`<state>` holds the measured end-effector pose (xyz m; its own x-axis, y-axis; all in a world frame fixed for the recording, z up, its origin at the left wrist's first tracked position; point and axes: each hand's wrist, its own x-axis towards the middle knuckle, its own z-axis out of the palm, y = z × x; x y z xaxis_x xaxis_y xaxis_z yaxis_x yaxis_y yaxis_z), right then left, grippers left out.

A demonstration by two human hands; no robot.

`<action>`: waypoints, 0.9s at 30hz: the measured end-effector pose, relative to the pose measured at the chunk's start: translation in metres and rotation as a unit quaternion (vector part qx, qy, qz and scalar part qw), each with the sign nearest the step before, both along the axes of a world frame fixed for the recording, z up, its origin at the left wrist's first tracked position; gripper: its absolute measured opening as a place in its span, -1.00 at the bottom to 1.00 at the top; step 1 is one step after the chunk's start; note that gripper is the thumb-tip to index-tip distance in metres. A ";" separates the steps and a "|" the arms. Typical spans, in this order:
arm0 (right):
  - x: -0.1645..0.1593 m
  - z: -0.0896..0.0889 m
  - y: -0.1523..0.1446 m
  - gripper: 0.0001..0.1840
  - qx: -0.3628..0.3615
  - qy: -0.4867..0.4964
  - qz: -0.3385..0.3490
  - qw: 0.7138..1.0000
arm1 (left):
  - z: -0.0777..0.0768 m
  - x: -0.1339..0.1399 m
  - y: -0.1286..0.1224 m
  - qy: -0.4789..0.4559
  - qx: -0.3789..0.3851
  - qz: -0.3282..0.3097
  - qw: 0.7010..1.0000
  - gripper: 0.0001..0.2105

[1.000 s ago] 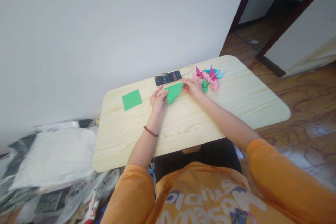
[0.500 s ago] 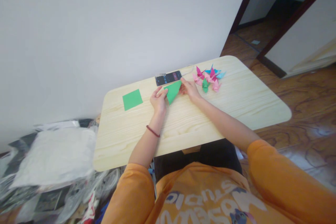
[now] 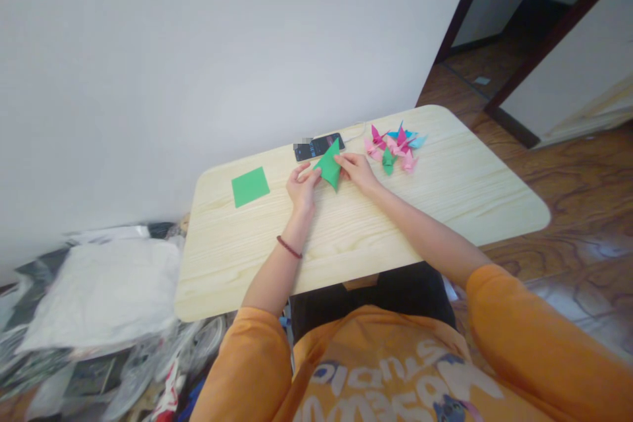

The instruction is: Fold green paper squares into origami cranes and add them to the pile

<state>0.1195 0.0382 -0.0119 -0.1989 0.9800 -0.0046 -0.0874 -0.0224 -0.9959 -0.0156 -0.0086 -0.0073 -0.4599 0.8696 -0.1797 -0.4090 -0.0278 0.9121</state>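
Observation:
A folded piece of green origami paper (image 3: 329, 166) is held up between my two hands, over the middle of the table. My left hand (image 3: 302, 188) pinches its left corner between thumb and fingers. On the opposite edge, my right hand (image 3: 357, 170) grips the paper, with some of its fingers hidden behind it. Flat on the table to the left lies a square green sheet (image 3: 250, 186), apart from both hands. Right of my right hand sits a cluster of several folded paper cranes (image 3: 389, 160) in pink, magenta, blue and green.
Behind the paper a phone (image 3: 316, 147) with a white cable lies near the table's wall side. The light wooden table (image 3: 237, 257) has rounded corners. White plastic-wrapped packages (image 3: 103, 290) are piled at its left; a doorway opens at the right.
The green paper has been turned so that one point now stands upward. My right hand has shifted slightly down along its edge; my left hand has moved a little to the right.

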 end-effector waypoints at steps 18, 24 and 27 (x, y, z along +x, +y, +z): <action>-0.007 0.003 -0.004 -0.46 0.017 -0.014 0.082 0.996 | 0.000 0.003 0.000 -0.065 0.045 0.079 0.994 -0.60; -0.007 0.003 -0.003 -0.49 0.039 -0.063 0.083 0.994 | -0.002 0.001 0.002 -0.051 0.042 0.087 0.994 -0.57; -0.006 0.000 -0.002 -0.45 0.065 -0.099 0.073 0.990 | -0.003 -0.001 0.003 -0.046 0.034 0.086 0.995 -0.56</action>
